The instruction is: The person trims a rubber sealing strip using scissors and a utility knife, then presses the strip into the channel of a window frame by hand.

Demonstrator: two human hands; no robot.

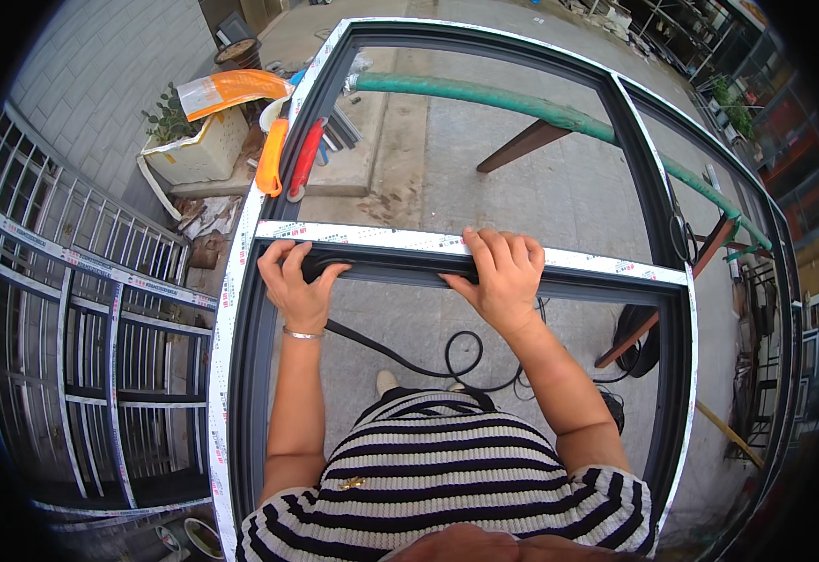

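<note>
A large window frame (228,375) in dark grey, its outer faces covered with white printed film, lies around me. Both my hands are at its crossbar (381,236). My left hand (299,288) is closed near the bar's left end, fingers over the bar and thumb against a bulge of black rubber strip (317,266). Farther right, my right hand (505,276) grips the crossbar, fingertips on the white film and thumb on the dark inner side. A loose black strip (372,348) trails below the bar and loops on the floor.
An orange tool handle (272,157) and a red tool (307,157) rest at the left frame edge. Black-handled scissors (680,236) are at the right. A green-wrapped support bar (475,92) with brown legs (526,145) runs under the frame. More frames (114,375) stand left.
</note>
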